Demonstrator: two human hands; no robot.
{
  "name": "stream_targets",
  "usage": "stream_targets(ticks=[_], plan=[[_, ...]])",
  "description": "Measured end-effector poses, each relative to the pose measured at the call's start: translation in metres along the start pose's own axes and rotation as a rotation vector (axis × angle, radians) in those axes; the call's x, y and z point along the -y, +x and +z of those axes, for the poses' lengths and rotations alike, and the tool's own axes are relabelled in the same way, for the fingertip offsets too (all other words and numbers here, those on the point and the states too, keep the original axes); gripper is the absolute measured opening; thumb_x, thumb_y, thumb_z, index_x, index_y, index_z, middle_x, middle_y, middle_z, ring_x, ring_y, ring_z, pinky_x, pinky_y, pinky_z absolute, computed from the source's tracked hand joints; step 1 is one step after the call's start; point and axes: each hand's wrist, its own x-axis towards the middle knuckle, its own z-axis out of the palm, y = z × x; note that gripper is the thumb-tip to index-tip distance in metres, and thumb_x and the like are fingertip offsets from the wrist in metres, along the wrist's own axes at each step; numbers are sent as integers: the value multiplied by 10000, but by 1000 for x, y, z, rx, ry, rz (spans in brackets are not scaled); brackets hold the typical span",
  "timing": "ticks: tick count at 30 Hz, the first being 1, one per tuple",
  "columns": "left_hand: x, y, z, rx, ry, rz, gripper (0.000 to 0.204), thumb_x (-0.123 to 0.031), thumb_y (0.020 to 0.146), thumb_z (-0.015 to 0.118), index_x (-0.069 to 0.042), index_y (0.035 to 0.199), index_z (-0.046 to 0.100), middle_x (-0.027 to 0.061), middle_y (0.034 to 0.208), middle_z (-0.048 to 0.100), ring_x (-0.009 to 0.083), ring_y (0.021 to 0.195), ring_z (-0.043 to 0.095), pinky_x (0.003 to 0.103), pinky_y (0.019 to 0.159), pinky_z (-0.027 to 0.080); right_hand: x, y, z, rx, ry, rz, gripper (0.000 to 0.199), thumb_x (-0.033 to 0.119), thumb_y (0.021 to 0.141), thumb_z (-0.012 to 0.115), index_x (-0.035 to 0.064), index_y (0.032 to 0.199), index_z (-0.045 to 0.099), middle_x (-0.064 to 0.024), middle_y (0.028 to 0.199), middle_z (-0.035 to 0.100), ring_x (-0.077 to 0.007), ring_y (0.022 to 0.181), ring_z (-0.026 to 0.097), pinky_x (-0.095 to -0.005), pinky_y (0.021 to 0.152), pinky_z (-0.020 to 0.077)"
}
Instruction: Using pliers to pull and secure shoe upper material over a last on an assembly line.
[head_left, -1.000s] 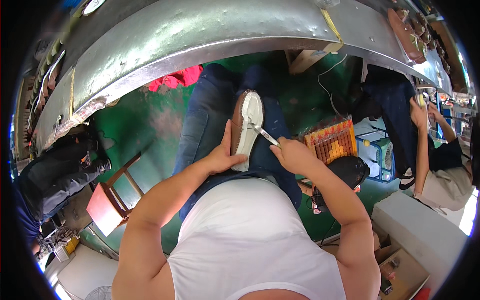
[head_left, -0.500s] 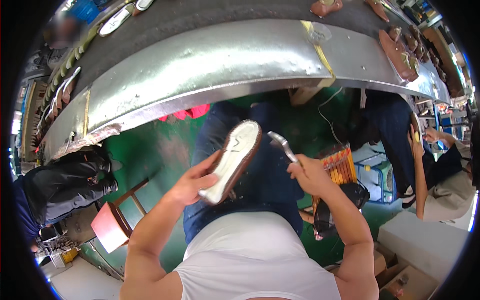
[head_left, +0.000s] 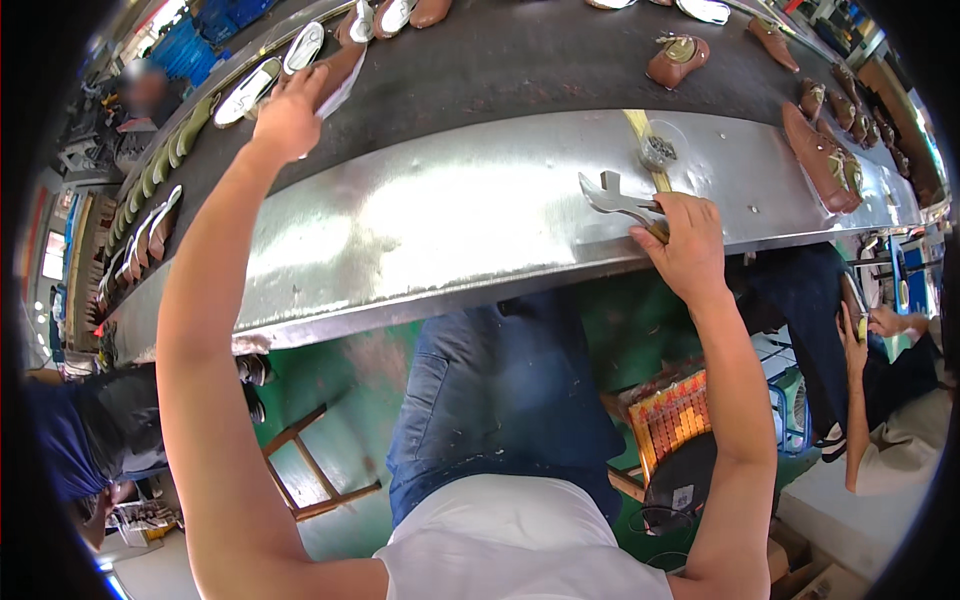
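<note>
My left hand (head_left: 288, 112) reaches out over the dark belt at the far left. Its fingers are closed around a brown shoe (head_left: 340, 76) with a pale edge, which sticks out past the fingers; the hand hides the rest. Close beside it lie brown shoes with white soles turned up, one of them a shoe (head_left: 248, 92) just left of the fingers. Above the metal ledge, my right hand (head_left: 690, 235) grips lasting pliers (head_left: 622, 198) by the handles. Their curved jaw and square hammer block point left. Behind them sits a clear dish (head_left: 658, 150) of small dark bits.
A shiny metal ledge (head_left: 420, 220) borders the belt (head_left: 480, 85). Brown shoes (head_left: 678, 62) stand on the belt and at the right (head_left: 822, 160). A wooden frame (head_left: 315, 470) and a slatted chair (head_left: 670, 425) flank my legs. Another person's hand (head_left: 853, 335) works at the right.
My left hand has carried the shoe from above my lap up and left onto the belt. My right hand has risen over the ledge with the pliers. The view has tilted up toward the belt.
</note>
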Motion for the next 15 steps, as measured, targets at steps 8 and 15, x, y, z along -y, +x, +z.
stream_targets(ticks=[8, 15], plan=[[-10, 21, 33, 358, 244, -45, 415, -340, 1007, 455, -33, 1276, 532, 203, 1179, 654, 379, 1046, 648, 471, 869, 521, -12, 7, 5, 16, 24, 97, 467, 314, 752, 799, 37, 1075, 608, -126, 1011, 631, -348, 953, 590, -443, 870, 449], [-48, 129, 73, 147, 120, 96, 260, -306, 970, 523, -55, 952, 589, 145, 878, 706, 321, 826, 698, 456, 812, 535, -11, 8, 6, 28, 31, 146, 477, 350, 729, 803, 33, 1031, 615, -129, 977, 613, -332, 896, 588, -441, 819, 460]])
